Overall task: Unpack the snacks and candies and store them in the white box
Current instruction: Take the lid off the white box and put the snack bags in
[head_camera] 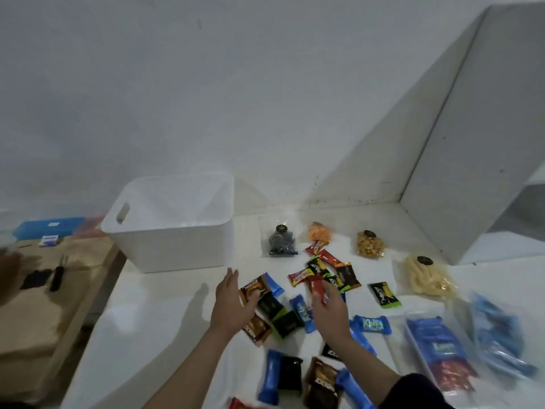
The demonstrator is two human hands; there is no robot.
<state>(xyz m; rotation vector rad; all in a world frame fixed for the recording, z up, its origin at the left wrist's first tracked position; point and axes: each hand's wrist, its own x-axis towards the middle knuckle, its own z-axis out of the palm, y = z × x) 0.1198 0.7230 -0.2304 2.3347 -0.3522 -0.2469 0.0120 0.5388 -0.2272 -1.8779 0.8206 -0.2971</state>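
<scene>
Table: a white top point(153, 314) by a plain white wall; a brown wooden bench point(44, 314) stands at 9 o'clock.
White box: the white box point(174, 228) is open on top, with a slot handle on its side. It sits at the back of the table.
Snacks: many small packs point(321, 273) in red, blue, brown and green lie spread out in the middle; clear bags point(370, 245) of snacks lie at 2 o'clock.
Left hand: the left hand point(233, 305) is wide, fingers spread, just above a brown pack point(253, 287). The box is at 11 o'clock from it, near but apart.
Right hand: the right hand point(331, 311) pinches a red candy point(318, 287) at its fingertips.
</scene>
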